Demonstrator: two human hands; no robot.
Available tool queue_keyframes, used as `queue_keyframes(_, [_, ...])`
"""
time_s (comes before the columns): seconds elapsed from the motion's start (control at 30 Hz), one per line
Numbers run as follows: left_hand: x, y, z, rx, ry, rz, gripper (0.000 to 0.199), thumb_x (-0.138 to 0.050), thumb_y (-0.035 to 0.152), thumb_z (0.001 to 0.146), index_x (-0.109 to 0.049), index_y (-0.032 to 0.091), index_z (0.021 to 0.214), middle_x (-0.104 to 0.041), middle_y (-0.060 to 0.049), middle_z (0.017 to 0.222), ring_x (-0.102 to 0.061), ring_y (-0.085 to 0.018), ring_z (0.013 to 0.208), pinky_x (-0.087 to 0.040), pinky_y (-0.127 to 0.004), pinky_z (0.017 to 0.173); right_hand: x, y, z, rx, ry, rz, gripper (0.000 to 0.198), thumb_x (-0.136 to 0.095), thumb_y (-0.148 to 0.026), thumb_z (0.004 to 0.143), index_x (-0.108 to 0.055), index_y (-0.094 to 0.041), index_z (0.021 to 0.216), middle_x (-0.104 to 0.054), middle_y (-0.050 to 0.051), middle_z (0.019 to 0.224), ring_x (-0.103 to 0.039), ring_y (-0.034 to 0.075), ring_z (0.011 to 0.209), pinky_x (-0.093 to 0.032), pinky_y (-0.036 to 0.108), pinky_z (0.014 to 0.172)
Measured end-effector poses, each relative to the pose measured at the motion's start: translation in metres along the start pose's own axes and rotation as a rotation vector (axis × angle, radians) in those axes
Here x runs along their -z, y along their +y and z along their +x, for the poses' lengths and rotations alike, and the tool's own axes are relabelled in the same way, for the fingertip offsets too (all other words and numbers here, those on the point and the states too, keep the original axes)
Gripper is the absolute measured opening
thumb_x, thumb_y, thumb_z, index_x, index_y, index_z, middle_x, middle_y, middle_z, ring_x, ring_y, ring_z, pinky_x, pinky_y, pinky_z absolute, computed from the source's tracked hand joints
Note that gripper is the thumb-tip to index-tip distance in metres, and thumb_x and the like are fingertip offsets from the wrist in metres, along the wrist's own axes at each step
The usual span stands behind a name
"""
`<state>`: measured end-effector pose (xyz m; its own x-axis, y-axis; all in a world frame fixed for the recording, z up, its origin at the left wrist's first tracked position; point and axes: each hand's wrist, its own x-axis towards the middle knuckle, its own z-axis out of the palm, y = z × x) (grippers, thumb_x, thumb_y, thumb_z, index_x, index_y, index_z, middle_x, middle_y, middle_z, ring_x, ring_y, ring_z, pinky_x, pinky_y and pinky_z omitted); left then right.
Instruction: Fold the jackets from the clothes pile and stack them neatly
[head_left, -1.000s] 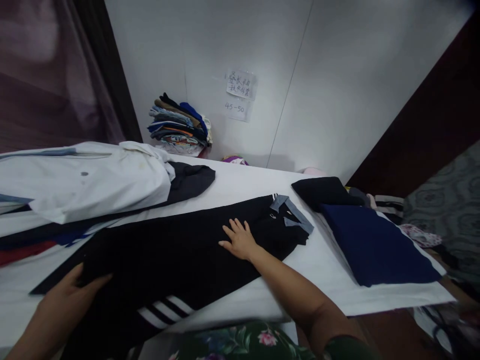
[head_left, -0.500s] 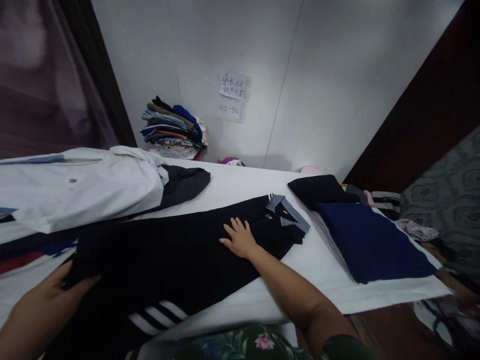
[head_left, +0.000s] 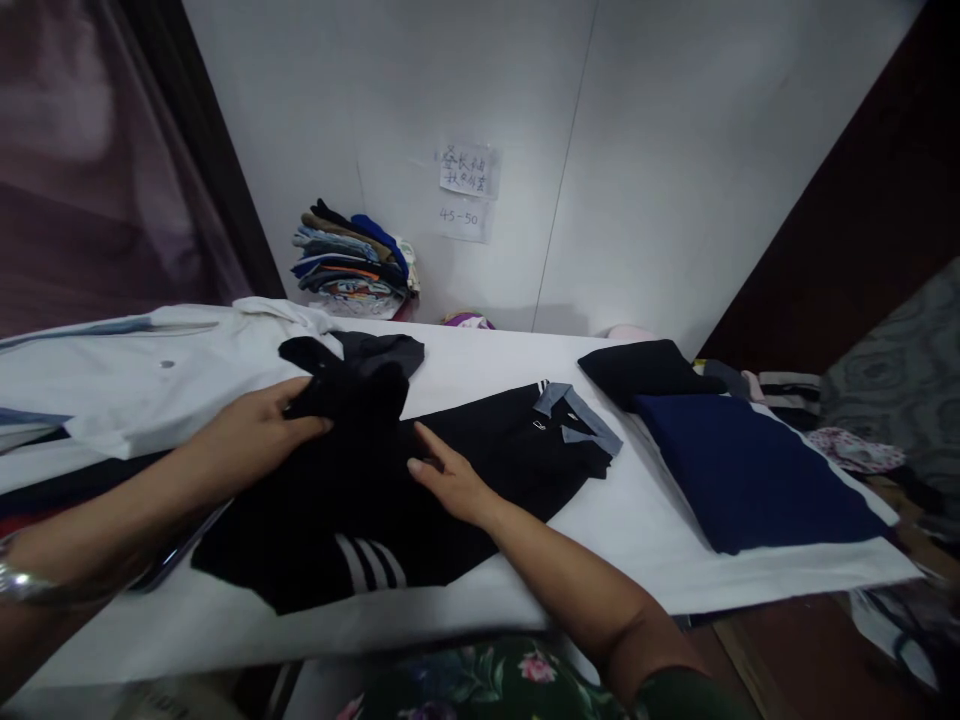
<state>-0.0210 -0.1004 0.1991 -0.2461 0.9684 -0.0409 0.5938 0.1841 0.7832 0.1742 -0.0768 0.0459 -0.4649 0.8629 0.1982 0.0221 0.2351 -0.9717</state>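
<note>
A black long-sleeved top (head_left: 517,440) with a grey collar and white stripes on one sleeve lies across the white-covered table, its collar end to the right. Its hem end is bunched up and lifted in my left hand (head_left: 262,430), which is closed on the cloth between thumb and fingers. My right hand (head_left: 454,485) rests on the middle of the top, index finger and thumb stretched apart; its other fingers are partly hidden.
Folded navy clothing (head_left: 757,470) and a folded black garment (head_left: 641,372) lie on the right. White clothing (head_left: 172,360) is spread over darker pieces on the left. A stack of folded clothes (head_left: 356,255) stands by the wall, near a paper sign (head_left: 469,172).
My left hand has carried the hem end of the black top up and rightward, folding it toward the middle. My right hand has shifted slightly left and down, with its fingers less spread.
</note>
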Motion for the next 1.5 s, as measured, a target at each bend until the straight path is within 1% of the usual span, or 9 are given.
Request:
queue_keyframes(0.1, [-0.015,0.015,0.009,-0.081,-0.271,-0.13,0.056,-0.058,0.021,0.068,-0.053,0.01,0.122,-0.068,0.005,0.062,-0.062,-0.016,0.053,-0.05,-0.024,0.049,0.003,-0.002,0.0,-0.037,0.074,0.23,0.075,-0.053,-0.057,0.084,-0.024,-0.029,0.148,-0.036,0.006,0.15,-0.039,0.021,0.134,-0.034,0.042,0.109])
queue_keyframes(0.33, [-0.074,0.068,0.033,-0.279,-0.301,0.055,0.034,-0.058,0.015,0.063,-0.065,0.015,0.097,-0.066,0.0,0.065,-0.06,-0.014,0.05,-0.042,-0.02,0.044,0.04,-0.016,0.0,-0.1,0.275,0.432,0.061,-0.033,-0.055,0.093,-0.018,-0.033,0.148,-0.039,0.005,0.148,-0.047,0.021,0.126,-0.046,0.04,0.096])
queue_keyframes(0.6, [-0.155,0.117,0.035,-0.263,-0.406,0.072,0.018,-0.062,0.008,0.059,-0.062,0.015,0.076,-0.059,-0.002,0.057,-0.059,-0.018,0.055,-0.042,-0.025,0.05,0.092,-0.024,-0.01,-0.102,0.284,0.585,0.058,-0.027,-0.066,0.09,-0.049,-0.028,0.127,-0.065,0.004,0.113,-0.063,0.021,0.101,-0.054,0.036,0.079])
queue_keyframes(0.73, [-0.19,0.127,0.036,-0.203,-0.5,0.017,0.019,-0.064,0.013,0.064,-0.062,0.013,0.083,-0.063,-0.007,0.069,-0.063,-0.023,0.07,-0.048,-0.029,0.059,0.117,-0.025,-0.02,-0.186,0.31,0.575,0.061,-0.027,-0.067,0.089,-0.056,-0.023,0.12,-0.069,0.006,0.102,-0.065,0.022,0.098,-0.054,0.037,0.079])
queue_keyframes(0.83, [-0.208,0.128,0.04,-0.143,-0.649,-0.075,0.024,-0.063,0.021,0.071,-0.061,0.012,0.093,-0.063,-0.009,0.073,-0.063,-0.023,0.071,-0.052,-0.031,0.061,0.136,-0.023,-0.027,-0.292,0.314,0.575,0.067,-0.029,-0.07,0.087,-0.06,-0.019,0.115,-0.07,0.009,0.096,-0.066,0.024,0.095,-0.055,0.037,0.077])
queue_keyframes(0.97, [-0.221,0.119,0.047,-0.086,-0.838,-0.255,0.034,-0.053,0.03,0.081,-0.055,0.01,0.109,-0.064,-0.012,0.088,-0.065,-0.021,0.069,-0.056,-0.034,0.063,0.162,-0.009,-0.032,-0.364,0.329,0.548,0.067,-0.033,-0.071,0.085,-0.062,-0.017,0.112,-0.071,0.01,0.09,-0.067,0.023,0.087,-0.054,0.036,0.075])
queue_keyframes(1.17, [-0.229,0.085,0.047,-0.096,-0.823,-0.455,0.052,-0.049,0.024,0.083,-0.036,0.016,0.133,-0.047,-0.021,0.133,-0.067,-0.018,0.078,-0.058,-0.033,0.069,0.188,0.007,-0.039,-0.514,0.3,0.615,0.048,-0.048,-0.057,0.086,-0.064,-0.016,0.107,-0.072,0.008,0.083,-0.069,0.022,0.081,-0.054,0.037,0.077])
queue_keyframes(1.3, [-0.22,0.045,0.046,-0.184,-0.7,-0.456,0.053,-0.048,0.02,0.081,-0.04,0.019,0.133,-0.04,-0.017,0.144,-0.065,-0.017,0.089,-0.057,-0.031,0.072,0.196,0.011,-0.044,-0.577,0.309,0.691,0.042,-0.048,-0.051,0.087,-0.065,-0.016,0.102,-0.072,0.008,0.082,-0.069,0.023,0.087,-0.053,0.039,0.083])
queue_keyframes(1.5, [-0.19,-0.03,0.047,-0.455,-0.342,-0.082,0.044,-0.044,0.035,0.086,-0.052,0.021,0.127,-0.061,-0.009,0.125,-0.06,-0.023,0.108,-0.047,-0.039,0.096,0.206,0.021,-0.046,-0.603,0.362,0.696,0.034,-0.054,-0.047,0.084,-0.065,-0.016,0.092,-0.072,0.008,0.082,-0.069,0.022,0.086,-0.051,0.037,0.086])
